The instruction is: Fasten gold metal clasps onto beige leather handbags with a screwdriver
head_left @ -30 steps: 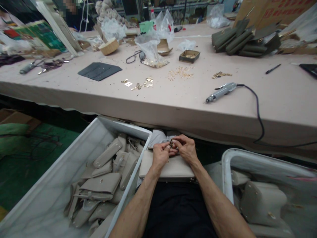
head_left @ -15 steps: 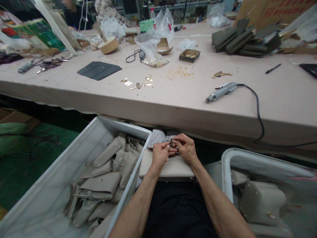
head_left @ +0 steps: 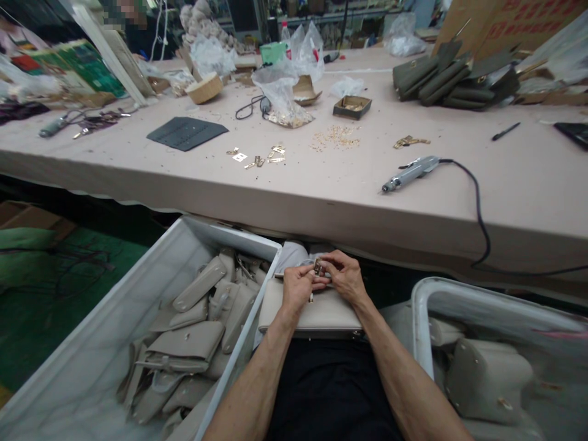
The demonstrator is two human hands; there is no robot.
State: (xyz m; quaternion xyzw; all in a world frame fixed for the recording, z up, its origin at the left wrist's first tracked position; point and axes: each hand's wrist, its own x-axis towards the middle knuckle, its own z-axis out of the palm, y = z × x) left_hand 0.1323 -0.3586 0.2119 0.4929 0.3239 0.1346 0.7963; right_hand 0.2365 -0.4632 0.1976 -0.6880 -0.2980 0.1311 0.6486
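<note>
Together, both hands (head_left: pixel 321 283) pinching gold clasp (head_left: pixel 316 267), over beige bag (head_left: pixel 321 313)

a beige leather bag (head_left: pixel 316 313) lies flat across the lap, its long side facing the body; a small gold metal clasp (head_left: pixel 317 267) stands at its far edge, pinched between fingertips of both hands, just under the table edge

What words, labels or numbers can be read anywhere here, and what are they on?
Nothing can be read for certain.
Cardboard box, far right of the table: red printed characters, too blurred to read.
Green printed sheets, far left: print too small to read.
Bottle at the back: label too small to read.
The beige bag under both hands, left hand and right hand, shows no writing.
</note>
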